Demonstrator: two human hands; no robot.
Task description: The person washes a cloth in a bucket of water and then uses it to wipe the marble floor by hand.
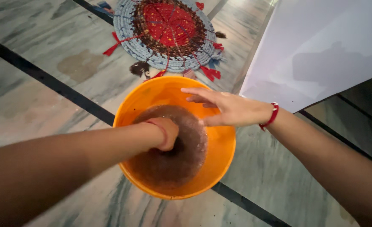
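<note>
Head view showed the left hand (166,133) sunk in murky brown water inside the orange bucket (221,147) on the marble floor (47,75), its fingers hidden, grip untellable, while the right hand (226,108) hovered, fingers spread.

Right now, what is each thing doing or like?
Orange bucket: upright, holding dark brown murky water.
Left hand: dipped into the water, fingers hidden.
Right hand: open, fingers spread, above the bucket's far side.
Round woven mat: lying flat on the floor.
Marble floor: stained patch near the mat.
</note>
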